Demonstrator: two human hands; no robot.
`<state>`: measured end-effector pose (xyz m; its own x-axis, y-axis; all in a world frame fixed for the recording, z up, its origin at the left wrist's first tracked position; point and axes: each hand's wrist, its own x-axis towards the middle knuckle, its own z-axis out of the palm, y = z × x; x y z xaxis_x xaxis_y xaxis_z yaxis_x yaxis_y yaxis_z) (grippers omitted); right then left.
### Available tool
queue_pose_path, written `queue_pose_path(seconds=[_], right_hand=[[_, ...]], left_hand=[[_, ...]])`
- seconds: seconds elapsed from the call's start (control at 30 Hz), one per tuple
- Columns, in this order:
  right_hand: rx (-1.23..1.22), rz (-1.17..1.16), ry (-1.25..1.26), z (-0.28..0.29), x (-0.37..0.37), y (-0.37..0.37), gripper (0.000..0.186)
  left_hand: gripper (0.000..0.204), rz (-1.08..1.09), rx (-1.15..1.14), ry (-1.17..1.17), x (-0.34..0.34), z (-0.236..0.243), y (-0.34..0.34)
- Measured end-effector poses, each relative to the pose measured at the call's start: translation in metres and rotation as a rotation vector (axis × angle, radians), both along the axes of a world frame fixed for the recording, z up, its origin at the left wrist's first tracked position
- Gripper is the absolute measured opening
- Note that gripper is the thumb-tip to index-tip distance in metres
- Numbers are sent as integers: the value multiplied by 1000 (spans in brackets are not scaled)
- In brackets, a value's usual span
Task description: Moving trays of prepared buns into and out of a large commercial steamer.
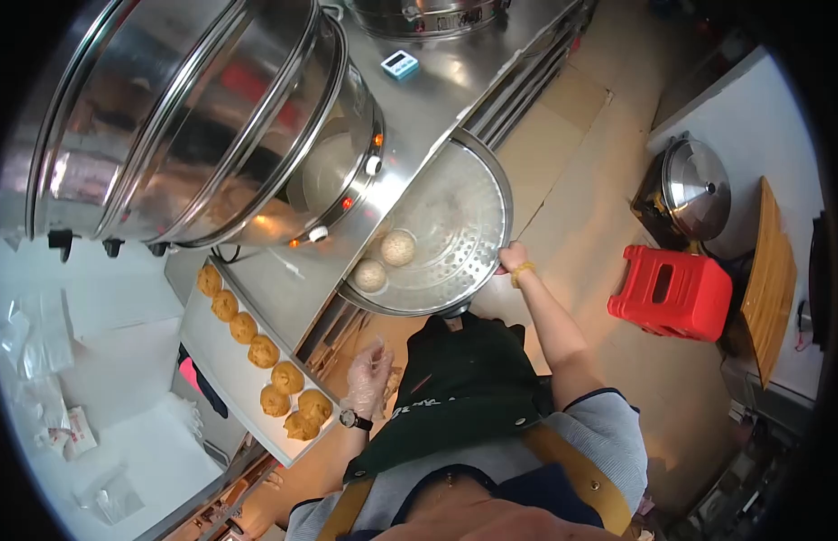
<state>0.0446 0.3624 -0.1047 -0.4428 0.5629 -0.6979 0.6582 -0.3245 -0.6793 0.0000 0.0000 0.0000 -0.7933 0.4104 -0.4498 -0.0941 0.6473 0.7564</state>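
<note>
My right hand (512, 258), bare with a yellow band at the wrist, grips the right rim of a round metal steamer tray (437, 203) with a perforated bottom. The tray juts out past the counter edge in front of my apron. Two round, pale, speckled buns (398, 247) lie close together at its left side. My left hand (368, 377), in a clear plastic glove, is raised below the tray with its fingers loosely bent and apart, and I see nothing in it. Left of it, a white rectangular tray (270, 422) carries several brown buns (262, 352).
Tall stacked metal steamers (193, 117) stand on the steel counter (446, 86) at left, near a small timer (400, 64). Across the floor at right are a red plastic stool (676, 293), a lidded metal pot (697, 187) and a wooden board (767, 279).
</note>
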Motion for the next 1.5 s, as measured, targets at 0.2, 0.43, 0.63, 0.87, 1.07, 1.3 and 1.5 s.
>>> queue_pose_path(seconds=[0.2,0.43,0.63,0.87,1.07,1.3,1.5], right_hand=[[-54,57,153,-28,-128,12,29],[-464,49,626,-48,-197,58,63],[-448,400,574,-56,-247,88,76],[287,965,331,-102,-282,191,65],[802,454,-132,-63,-281,380,76],[968,637,-104,-14,-327,544,56],[945,752,68,-15,-336,560,28]], left_hand=[[29,-28,13,76,-66,-8,51],[28,-18,-131,88,-64,-5,167],[31,-63,-198,173,-51,-16,225],[32,-153,-220,243,-106,-13,292],[34,49,-177,104,-134,-11,337],[33,290,-241,7,-85,-37,404],[35,149,-328,57,-7,-40,480]])
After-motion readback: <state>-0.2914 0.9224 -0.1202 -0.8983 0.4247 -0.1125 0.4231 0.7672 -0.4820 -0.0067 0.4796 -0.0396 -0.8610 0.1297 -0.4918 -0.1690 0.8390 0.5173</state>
